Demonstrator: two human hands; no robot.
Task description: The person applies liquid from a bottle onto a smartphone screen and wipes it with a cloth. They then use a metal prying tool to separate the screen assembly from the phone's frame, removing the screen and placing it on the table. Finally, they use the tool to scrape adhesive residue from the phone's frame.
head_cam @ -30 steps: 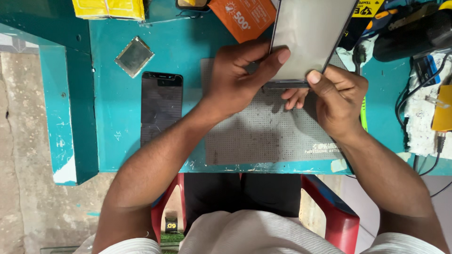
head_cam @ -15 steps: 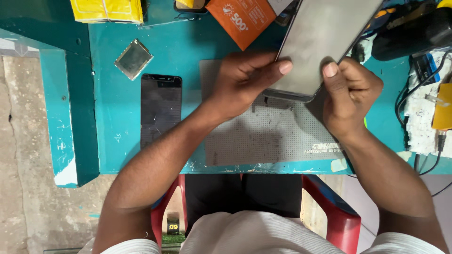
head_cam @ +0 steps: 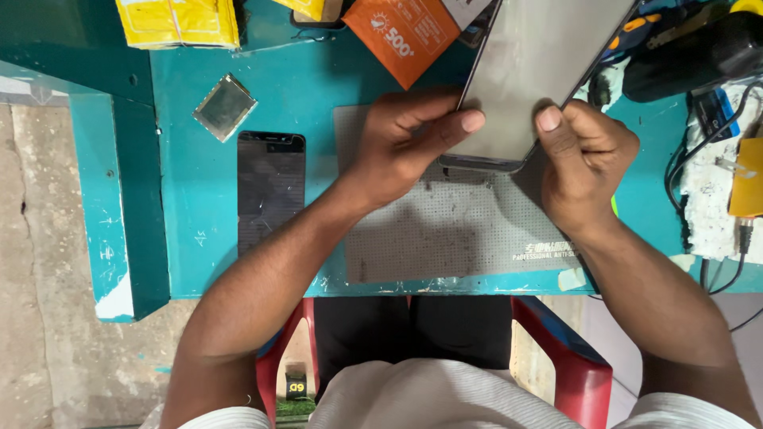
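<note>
Above the grey perforated work mat (head_cam: 445, 230), both hands hold a flat grey phone panel (head_cam: 532, 71) tilted up off the teal counter (head_cam: 318, 95). The left hand (head_cam: 405, 147) pinches the panel's lower left edge, thumb laid across the face and fingers curled behind; the right hand (head_cam: 584, 163) pinches the lower right corner, thumb tip pressed to the face, remaining fingers folded underneath. The panel is supported only at its near end, while its far end projects unsupported over an orange carton (head_cam: 405, 36) and toward a black tool body (head_cam: 699, 52) with cables at the right. Probable fault: a thin panel gripped at one end is likely to flex, and uneven thumb pressure could crack it or mark the surface. A slip of either pinch would likely drop the near edge onto the mat or swing the far edge into the carton or the tool. Whether the panel's rear face carries a ribbon cable cannot be told; if so, the folded fingers could crease it. A dark phone screen (head_cam: 272, 191) lies flat on the counter left of the mat, well apart from the hands, with a small square metal plate (head_cam: 225, 107) beyond it; an elbow swing of the left arm could sweep either toward the counter edge.
</note>
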